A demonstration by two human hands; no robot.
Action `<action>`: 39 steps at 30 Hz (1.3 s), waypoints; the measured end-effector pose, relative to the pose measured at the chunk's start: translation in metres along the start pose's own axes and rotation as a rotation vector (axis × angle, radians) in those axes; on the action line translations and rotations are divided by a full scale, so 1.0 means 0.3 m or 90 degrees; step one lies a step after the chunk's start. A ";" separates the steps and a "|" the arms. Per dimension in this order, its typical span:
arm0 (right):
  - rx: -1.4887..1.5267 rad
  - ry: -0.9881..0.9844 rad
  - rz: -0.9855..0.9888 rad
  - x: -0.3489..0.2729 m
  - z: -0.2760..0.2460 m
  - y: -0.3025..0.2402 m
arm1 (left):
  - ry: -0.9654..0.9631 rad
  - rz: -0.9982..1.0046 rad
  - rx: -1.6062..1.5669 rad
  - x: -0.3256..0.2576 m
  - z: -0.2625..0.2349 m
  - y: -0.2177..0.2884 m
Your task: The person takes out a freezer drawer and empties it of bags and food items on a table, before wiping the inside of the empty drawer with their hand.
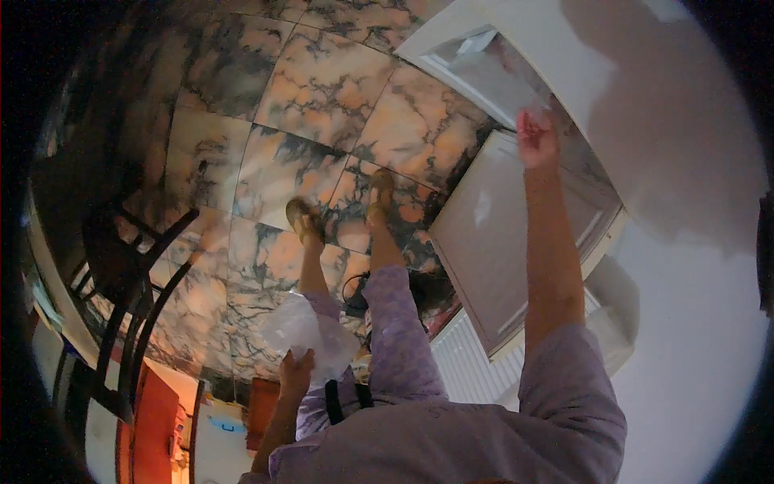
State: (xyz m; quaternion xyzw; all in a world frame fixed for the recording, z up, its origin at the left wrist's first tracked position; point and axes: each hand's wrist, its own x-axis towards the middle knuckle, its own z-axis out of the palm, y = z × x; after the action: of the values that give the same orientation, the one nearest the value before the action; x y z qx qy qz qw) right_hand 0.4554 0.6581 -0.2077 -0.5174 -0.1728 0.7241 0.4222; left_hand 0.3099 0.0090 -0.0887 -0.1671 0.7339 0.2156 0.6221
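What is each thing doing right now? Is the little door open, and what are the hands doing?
White cabinet door: swung open.
Right hand: raised, fingers at the door's top edge; grip unclear.
Left hand: closed on the bag.
White plastic bag: crumpled, held up in the left hand.
Dark chair: standing upright on the marble floor.
Feet in sandals: flat on the floor, apart.

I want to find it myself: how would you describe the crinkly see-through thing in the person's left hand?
Start at the orange-and-grey marble floor and find the two sandalled feet. Come down the lilac trouser legs to the left hand, low in the picture. The clear plastic bag bunched above it is the only pale, crumpled, see-through thing there.
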 end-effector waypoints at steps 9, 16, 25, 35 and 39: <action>0.038 0.036 -0.037 -0.363 -0.044 0.216 | -0.021 0.039 0.124 0.041 -0.042 0.076; 0.020 0.057 -0.039 -0.477 -0.062 0.296 | 0.003 0.025 0.177 0.013 -0.042 0.143; 0.012 0.085 -0.027 -0.519 -0.112 0.324 | 0.011 0.069 0.131 -0.029 -0.007 0.168; 0.006 0.114 -0.024 -0.511 -0.132 0.299 | -0.011 0.319 0.257 0.016 0.018 0.195; -0.097 0.021 0.125 -0.567 -0.104 0.230 | -0.036 0.268 0.079 0.010 0.058 0.237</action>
State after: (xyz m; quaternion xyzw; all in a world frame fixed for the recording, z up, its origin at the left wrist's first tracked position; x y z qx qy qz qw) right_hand 0.4719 0.4774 -0.1651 -0.5741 -0.1685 0.7381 0.3117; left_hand 0.2875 0.0788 -0.0863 0.0348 0.7470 0.2997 0.5924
